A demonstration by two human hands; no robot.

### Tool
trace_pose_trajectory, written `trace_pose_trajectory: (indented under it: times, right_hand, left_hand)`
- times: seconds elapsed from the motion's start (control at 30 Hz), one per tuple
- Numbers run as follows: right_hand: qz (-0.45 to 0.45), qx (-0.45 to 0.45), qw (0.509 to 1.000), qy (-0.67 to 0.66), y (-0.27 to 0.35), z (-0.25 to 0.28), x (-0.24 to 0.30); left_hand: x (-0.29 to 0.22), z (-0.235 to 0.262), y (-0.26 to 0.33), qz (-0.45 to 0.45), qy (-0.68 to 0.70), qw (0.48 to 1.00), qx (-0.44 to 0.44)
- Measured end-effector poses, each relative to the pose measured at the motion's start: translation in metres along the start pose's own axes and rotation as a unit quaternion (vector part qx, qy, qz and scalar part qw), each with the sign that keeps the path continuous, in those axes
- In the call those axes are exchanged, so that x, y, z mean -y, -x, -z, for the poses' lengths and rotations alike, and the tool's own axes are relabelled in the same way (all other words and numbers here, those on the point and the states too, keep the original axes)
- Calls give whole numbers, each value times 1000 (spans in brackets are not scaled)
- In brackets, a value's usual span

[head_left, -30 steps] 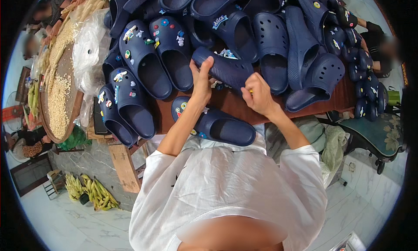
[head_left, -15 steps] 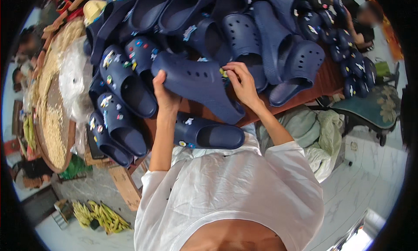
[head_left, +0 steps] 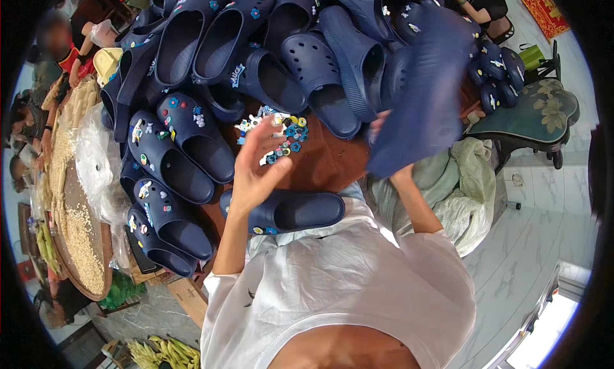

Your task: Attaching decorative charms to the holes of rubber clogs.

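Observation:
My right hand (head_left: 401,174) grips a navy foam clog (head_left: 425,94), which is smeared by motion and covers most of that hand. It hangs upright over the right part of the reddish-brown table (head_left: 336,161). Empty, with fingers apart, my left hand (head_left: 258,167) is over the table beside a small heap of shoe charms (head_left: 291,137), in white, blue and yellow. Just below it, a navy clog with charms at its toe (head_left: 307,210) lies sideways at the table's near edge. Charm-decorated clogs (head_left: 169,153) stand to the left of that hand.
Many more navy clogs (head_left: 240,36) are piled across the far side. Clear plastic bags (head_left: 99,155) and a round tray of pale kernels (head_left: 83,254) are on the left. To the right are a pale sack (head_left: 470,193) and a green flowered chair (head_left: 534,116). Other people sit at the far left.
The clog has left my left hand and moved right in my right hand. My left hand has opened. The charm heap that the clog hid now shows. The view has shifted slightly.

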State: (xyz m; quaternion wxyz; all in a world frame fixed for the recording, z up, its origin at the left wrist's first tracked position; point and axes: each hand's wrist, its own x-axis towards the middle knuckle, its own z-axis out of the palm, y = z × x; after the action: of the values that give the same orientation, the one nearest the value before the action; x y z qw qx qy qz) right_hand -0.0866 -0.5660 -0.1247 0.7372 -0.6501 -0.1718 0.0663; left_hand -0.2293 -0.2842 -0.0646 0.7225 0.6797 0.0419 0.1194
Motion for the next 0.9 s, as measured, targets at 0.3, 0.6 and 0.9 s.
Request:
trace_pose_trajectory:
  times: [0.3, 0.6, 0.9]
  right_hand:
    - [75, -477, 844, 233, -35, 219, -77]
    - [-124, -348, 876, 310, -45, 256, -142]
    - [94, -420, 821, 376, -30, 225, -101]
  left_hand:
    - [16, 29, 79, 37, -382, 918, 101]
    - [28, 5, 94, 44, -477, 877, 32]
    - [18, -24, 89, -47, -524, 850, 23]
